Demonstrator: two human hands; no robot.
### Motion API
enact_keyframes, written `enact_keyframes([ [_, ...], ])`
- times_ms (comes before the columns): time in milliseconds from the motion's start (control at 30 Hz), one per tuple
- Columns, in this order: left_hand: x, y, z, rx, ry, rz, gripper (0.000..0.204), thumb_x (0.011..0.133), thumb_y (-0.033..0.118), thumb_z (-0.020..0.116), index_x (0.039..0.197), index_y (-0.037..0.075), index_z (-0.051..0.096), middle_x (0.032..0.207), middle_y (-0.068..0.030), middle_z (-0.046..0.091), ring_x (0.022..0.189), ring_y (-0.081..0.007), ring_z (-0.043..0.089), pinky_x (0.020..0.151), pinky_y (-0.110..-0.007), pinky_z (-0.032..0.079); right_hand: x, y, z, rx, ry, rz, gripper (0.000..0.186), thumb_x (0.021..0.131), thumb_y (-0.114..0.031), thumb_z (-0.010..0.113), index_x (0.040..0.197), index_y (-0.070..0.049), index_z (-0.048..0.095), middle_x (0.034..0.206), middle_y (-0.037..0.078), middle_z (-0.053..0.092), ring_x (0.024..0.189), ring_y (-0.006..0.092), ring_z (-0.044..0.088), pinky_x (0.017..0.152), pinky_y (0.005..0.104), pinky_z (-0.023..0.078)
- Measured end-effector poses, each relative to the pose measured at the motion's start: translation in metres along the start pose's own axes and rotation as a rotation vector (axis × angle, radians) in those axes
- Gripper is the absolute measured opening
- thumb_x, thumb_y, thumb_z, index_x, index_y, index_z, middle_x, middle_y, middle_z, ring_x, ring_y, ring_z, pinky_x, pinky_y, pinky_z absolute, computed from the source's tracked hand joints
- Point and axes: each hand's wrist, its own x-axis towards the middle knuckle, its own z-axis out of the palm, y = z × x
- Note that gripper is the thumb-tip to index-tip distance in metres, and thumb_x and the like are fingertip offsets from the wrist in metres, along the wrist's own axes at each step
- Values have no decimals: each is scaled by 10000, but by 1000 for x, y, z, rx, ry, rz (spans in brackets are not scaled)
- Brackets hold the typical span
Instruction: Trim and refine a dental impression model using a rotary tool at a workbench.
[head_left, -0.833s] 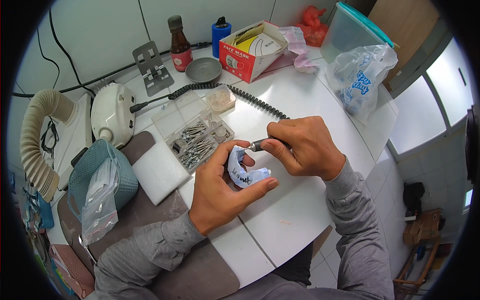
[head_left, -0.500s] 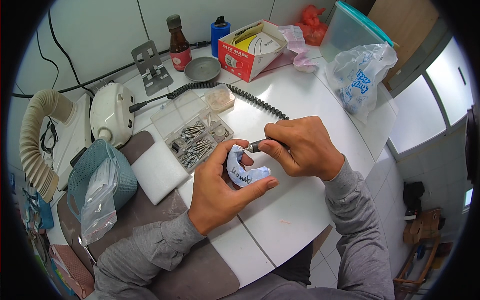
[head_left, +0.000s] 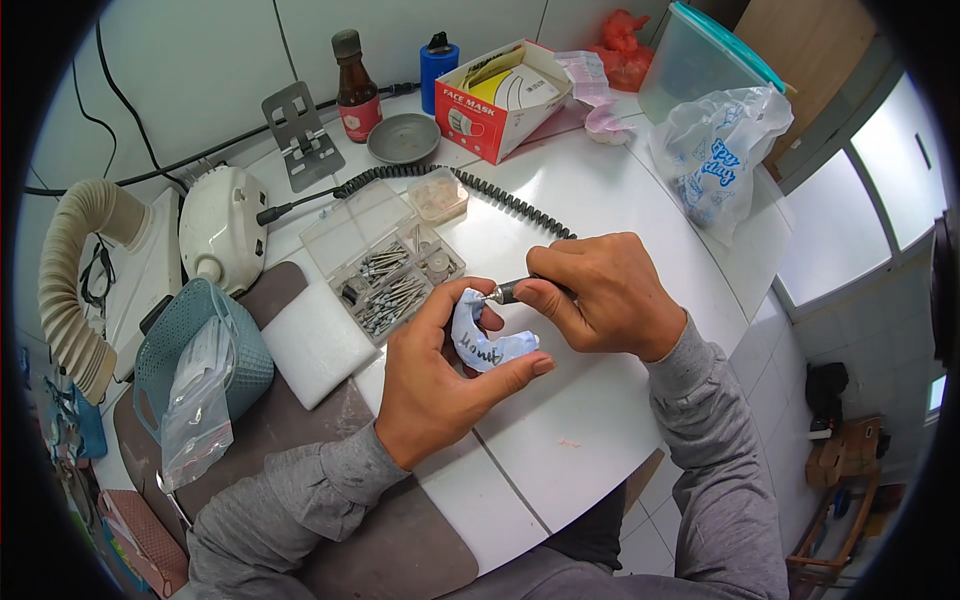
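My left hand (head_left: 432,385) is closed round a pale blue, horseshoe-shaped dental cast (head_left: 487,345) with dark handwriting on it. The thumb presses one end of the cast and the fingers curl behind its other side. In my right hand (head_left: 605,298) is a dark rotary handpiece (head_left: 515,291), gripped by thumb and curled fingers. Its thin metal tip meets the upper end of the cast, beside my left fingertips. Just beyond my left hand lies an open, clear compartment box (head_left: 385,290) full of metal burs.
A coiled black cable (head_left: 510,204) crosses behind my hands. At left stand a white control unit (head_left: 222,230), a ribbed hose (head_left: 62,290), a blue-green basket (head_left: 250,350) and a white foam pad (head_left: 318,345). A mask box (head_left: 480,125), brown bottle (head_left: 357,95) and plastic bag (head_left: 720,160) sit farther back.
The cast has turned very slightly in my left hand. Both hands otherwise keep almost the same place, with the handpiece tip still at the cast's upper end.
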Motion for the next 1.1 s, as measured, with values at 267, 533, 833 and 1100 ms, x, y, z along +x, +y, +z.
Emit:
enact_keyframes([
  [267, 0, 0, 0, 16, -2, 14, 793, 815, 295, 1039, 1373, -56, 599, 1029, -55, 656, 875, -109, 667, 736, -258, 579, -1, -1, 0, 4, 19, 23, 430, 1086, -454, 680, 815, -120, 674, 623, 83, 631, 536, 321, 628, 508, 453, 430],
  [533, 0, 1, 0, -12, -4, -8, 796, 817, 291, 1039, 1386, -49, 597, 1040, -49, 652, 882, -105, 664, 739, -255, 574, 0, -2, -1, -9, -1, 40, 416, 1081, -447, 687, 820, -123, 679, 623, 81, 633, 543, 324, 637, 509, 456, 431],
  [833, 0, 3, 0, -21, -4, -22, 794, 818, 278, 1037, 1392, -48, 598, 1044, -46, 651, 883, -101, 664, 733, -255, 577, 0, 0, -2, -13, 16, 41, 413, 1080, -446, 688, 824, -122, 684, 642, 84, 644, 554, 321, 645, 520, 458, 441],
  [1100, 0, -1, 0, 29, -11, 25, 790, 815, 287, 1037, 1384, -47, 602, 1032, -43, 644, 872, -99, 658, 723, -251, 568, -1, 1, 1, -7, 28, 42, 423, 1081, -447, 688, 814, -119, 671, 638, 82, 638, 553, 321, 641, 526, 457, 441],
])
